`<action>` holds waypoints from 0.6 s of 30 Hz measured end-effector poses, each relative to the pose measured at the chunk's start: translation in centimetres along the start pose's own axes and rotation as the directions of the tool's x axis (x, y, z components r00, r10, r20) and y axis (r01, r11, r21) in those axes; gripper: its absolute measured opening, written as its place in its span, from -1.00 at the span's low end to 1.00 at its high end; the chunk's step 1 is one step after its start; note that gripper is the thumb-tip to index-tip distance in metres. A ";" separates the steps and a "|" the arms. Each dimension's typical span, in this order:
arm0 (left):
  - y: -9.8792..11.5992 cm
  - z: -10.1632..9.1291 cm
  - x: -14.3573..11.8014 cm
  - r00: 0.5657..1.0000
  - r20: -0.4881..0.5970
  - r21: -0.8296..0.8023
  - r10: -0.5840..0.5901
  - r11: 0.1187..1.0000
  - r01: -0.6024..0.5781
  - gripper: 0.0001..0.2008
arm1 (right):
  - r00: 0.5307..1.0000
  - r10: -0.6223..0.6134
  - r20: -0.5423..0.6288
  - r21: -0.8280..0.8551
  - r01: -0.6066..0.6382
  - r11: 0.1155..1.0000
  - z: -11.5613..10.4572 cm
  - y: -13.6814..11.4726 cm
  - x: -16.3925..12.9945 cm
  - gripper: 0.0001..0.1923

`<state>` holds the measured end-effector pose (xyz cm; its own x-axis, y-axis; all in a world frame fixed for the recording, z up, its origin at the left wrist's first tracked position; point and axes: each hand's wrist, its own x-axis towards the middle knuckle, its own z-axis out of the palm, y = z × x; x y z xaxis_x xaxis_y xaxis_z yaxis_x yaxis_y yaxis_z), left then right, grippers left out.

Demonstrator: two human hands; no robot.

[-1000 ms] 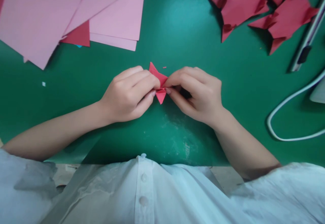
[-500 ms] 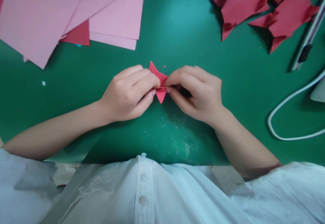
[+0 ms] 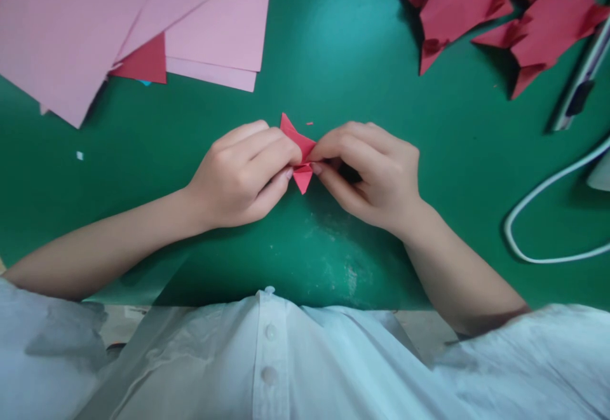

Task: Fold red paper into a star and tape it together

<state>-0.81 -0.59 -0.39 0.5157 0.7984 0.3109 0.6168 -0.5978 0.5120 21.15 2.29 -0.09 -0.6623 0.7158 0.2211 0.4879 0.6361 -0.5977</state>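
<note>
Between my two hands is a small folded red paper piece, with one point sticking up and away from me and another pointing down toward me. My left hand pinches its left side between thumb and fingers. From the right, my right hand pinches the right edge at the crease with thumb and forefinger. The fingertips of both hands nearly meet and hide much of the paper's middle.
Pink paper sheets lie piled at the upper left, with a red sheet corner under them. Folded red paper shapes sit at the upper right. Beside them are a utility knife and a white cable on the green table.
My hands and the folded red paper stay almost in place, still pinched on both sides. The view has shifted slightly, so the shapes and knife sit a little farther right.
</note>
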 end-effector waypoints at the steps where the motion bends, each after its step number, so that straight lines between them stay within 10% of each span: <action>1: 0.0 0.0 -0.1 1.000 0.007 -0.016 -0.007 1.000 0.007 -0.82 | 1.000 0.001 -0.001 0.000 -0.001 1.000 0.0 0.0 0.0 -0.79; 18: 0.0 -0.1 0.0 0.999 0.032 0.046 0.016 0.999 -0.018 -0.82 | 0.998 -0.050 -0.033 0.005 0.050 0.999 0.0 0.0 0.1 -0.88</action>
<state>-0.91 -0.59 -0.30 0.5445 0.7858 0.2935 0.6342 -0.6147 0.4690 21.11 2.33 -0.04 -0.6668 0.6923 0.2760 0.4510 0.6696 -0.5901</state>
